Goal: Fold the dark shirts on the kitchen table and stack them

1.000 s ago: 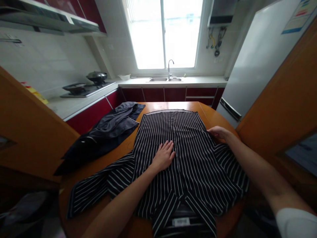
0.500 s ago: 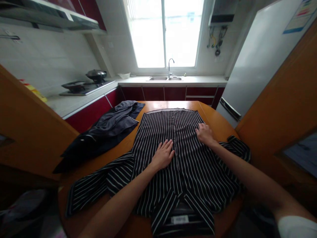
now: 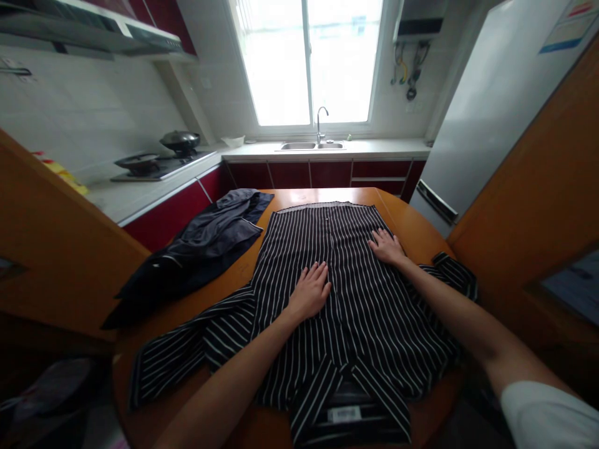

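A black shirt with white stripes [image 3: 355,299] lies spread front side up on the table, its collar towards me and its hem at the far side. My left hand [image 3: 309,292] rests flat on the middle of the shirt, fingers stretched out. Over near the shirt's right side edge, my right hand [image 3: 386,247] also lies flat on the cloth with its fingers spread. One sleeve [image 3: 187,349] reaches out to the left; the other is partly hidden under my right forearm. Inside the collar a white label [image 3: 345,414] shows.
A dark jacket-like garment [image 3: 196,243] lies along the left of the wooden table [image 3: 412,218]. Beyond are a sink [image 3: 299,146], a stove with pans [image 3: 180,142], and a fridge [image 3: 482,125] at the right. Wooden panels flank both sides.
My right hand has gone from curled fingers at the shirt's side edge to lying flat with fingers spread. My left hand stays in place. The view has shifted slightly.
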`<state>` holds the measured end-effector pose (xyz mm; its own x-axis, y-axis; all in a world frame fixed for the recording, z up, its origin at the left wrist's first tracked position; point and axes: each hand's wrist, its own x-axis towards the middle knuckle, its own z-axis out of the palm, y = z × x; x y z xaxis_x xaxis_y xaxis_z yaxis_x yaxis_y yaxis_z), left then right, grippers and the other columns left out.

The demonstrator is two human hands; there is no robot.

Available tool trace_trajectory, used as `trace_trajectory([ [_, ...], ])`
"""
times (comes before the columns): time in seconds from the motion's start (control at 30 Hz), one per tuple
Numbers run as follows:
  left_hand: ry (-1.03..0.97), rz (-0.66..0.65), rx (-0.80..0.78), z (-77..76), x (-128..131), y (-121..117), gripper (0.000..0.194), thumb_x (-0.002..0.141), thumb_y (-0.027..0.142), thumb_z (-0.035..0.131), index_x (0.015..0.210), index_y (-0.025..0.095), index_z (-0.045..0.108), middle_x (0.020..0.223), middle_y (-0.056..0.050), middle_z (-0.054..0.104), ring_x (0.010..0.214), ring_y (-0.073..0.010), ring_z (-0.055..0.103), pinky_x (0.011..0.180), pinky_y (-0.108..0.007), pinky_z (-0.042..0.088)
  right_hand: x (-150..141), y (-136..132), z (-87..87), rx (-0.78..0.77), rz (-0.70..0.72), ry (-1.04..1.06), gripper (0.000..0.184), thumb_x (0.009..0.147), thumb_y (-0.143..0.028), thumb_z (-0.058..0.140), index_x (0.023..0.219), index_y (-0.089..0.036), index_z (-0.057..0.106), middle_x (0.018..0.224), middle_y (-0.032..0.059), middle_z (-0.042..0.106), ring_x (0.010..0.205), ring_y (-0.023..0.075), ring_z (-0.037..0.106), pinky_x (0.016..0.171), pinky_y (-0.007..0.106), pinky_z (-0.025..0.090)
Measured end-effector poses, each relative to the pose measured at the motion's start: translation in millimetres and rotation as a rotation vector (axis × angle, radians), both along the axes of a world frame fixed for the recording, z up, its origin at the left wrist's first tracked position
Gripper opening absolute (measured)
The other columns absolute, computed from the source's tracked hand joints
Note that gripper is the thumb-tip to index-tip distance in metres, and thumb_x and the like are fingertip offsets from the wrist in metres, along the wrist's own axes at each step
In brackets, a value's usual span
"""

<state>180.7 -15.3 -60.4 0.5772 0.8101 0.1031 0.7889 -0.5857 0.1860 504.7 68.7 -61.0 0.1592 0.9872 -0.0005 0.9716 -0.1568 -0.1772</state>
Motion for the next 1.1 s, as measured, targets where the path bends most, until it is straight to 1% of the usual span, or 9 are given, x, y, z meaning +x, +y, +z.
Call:
trace_trajectory([
  [0.07, -0.004, -0.002, 0.000, -0.1, 0, 0, 0.058, 0.105, 0.041, 0.028, 0.156, 0.016, 0.035, 0.165, -0.005, 0.028, 0.154, -0.0241, 0.019, 0.125, -0.049, 0.017, 7, 8, 4.3, 0.014, -0.064, -0.014, 0.065, 0.105, -0.045, 0.024, 0.156, -0.006, 0.032, 0.164, 0.0230, 0.022, 0.153, 0.0316, 0.017, 0.120, 0.055, 0.012],
  [0.13, -0.007, -0.005, 0.001, 0.2, 1, -1, 0.058, 0.105, 0.041, 0.028, 0.156, 0.016, 0.035, 0.165, -0.005, 0.029, 0.154, -0.0241, 0.019, 0.125, -0.049, 0.017, -11, 12, 5.2, 0.046, -0.070, -0.033, 0.065, 0.105, -0.043, 0.024, 0.155, -0.002, 0.031, 0.164, 0.0254, 0.019, 0.154, 0.0325, 0.012, 0.120, 0.057, 0.008],
  [0.2, -0.007, -0.004, 0.003, 1.0, 1, -1, 0.058, 0.105, 0.041, 0.028, 0.156, 0.016, 0.034, 0.165, -0.005, 0.029, 0.154, -0.0242, 0.019, 0.125, -0.049, 0.017, -46, 13, 2.1, 0.075, 0.030, -0.037, 0.064, 0.104, -0.044, 0.026, 0.157, -0.008, 0.029, 0.167, 0.0182, 0.015, 0.155, 0.0279, 0.007, 0.122, 0.054, 0.004],
  [0.3, 0.002, 0.001, 0.009, 2.3, 0, -2, 0.057, 0.105, 0.041, 0.029, 0.156, 0.016, 0.034, 0.165, -0.005, 0.028, 0.154, -0.0239, 0.019, 0.125, -0.047, 0.018, -98, 18, -5.4, 0.065, 0.306, 0.019, 0.064, 0.104, -0.049, 0.025, 0.159, -0.017, 0.029, 0.168, 0.0109, 0.018, 0.155, 0.0237, 0.011, 0.123, 0.051, 0.007],
  [0.37, 0.008, 0.003, 0.012, 2.8, 0, -3, 0.057, 0.105, 0.040, 0.029, 0.156, 0.016, 0.034, 0.165, -0.005, 0.028, 0.154, -0.0236, 0.018, 0.125, -0.047, 0.017, -114, 27, -8.2, 0.048, 0.336, 0.038, 0.065, 0.103, -0.051, 0.023, 0.159, -0.018, 0.029, 0.167, 0.0105, 0.019, 0.155, 0.0239, 0.012, 0.123, 0.052, 0.007],
  [0.57, 0.004, 0.003, 0.004, 3.6, 1, -7, 0.058, 0.105, 0.042, 0.027, 0.156, 0.017, 0.033, 0.165, -0.005, 0.027, 0.154, -0.0230, 0.018, 0.126, -0.047, 0.015, -78, 83, -3.6, -0.014, 0.125, 0.056, 0.065, 0.104, -0.053, 0.025, 0.159, -0.018, 0.028, 0.168, 0.0110, 0.016, 0.154, 0.0254, 0.011, 0.122, 0.051, 0.006],
  [0.8, -0.017, 0.006, 0.009, 7.1, 2, -15, 0.059, 0.106, 0.045, 0.021, 0.157, 0.017, 0.031, 0.166, -0.005, 0.026, 0.155, -0.0220, 0.016, 0.127, -0.046, 0.014, -46, 137, 1.6, -0.012, 0.024, 0.071, 0.066, 0.104, -0.050, 0.026, 0.158, -0.012, 0.028, 0.167, 0.0177, 0.016, 0.153, 0.0296, 0.013, 0.119, 0.055, 0.007],
  [0.97, -0.028, 0.011, 0.006, 8.7, 3, -19, 0.060, 0.106, 0.046, 0.020, 0.158, 0.018, 0.029, 0.167, -0.004, 0.024, 0.155, -0.0221, 0.015, 0.127, -0.046, 0.013, -40, 153, 1.0, 0.036, 0.001, 0.082, 0.066, 0.104, -0.048, 0.029, 0.156, -0.008, 0.031, 0.165, 0.0224, 0.021, 0.152, 0.0312, 0.016, 0.117, 0.056, 0.010],
  [1.1, -0.029, 0.011, 0.013, 9.0, 4, -19, 0.061, 0.106, 0.046, 0.020, 0.159, 0.018, 0.027, 0.167, -0.004, 0.022, 0.156, -0.0228, 0.012, 0.127, -0.047, 0.013, -42, 146, 10.3, 0.122, 0.008, 0.082, 0.062, 0.102, -0.041, 0.031, 0.149, -0.002, 0.042, 0.159, 0.0270, 0.032, 0.147, 0.0324, 0.027, 0.116, 0.053, 0.017],
])
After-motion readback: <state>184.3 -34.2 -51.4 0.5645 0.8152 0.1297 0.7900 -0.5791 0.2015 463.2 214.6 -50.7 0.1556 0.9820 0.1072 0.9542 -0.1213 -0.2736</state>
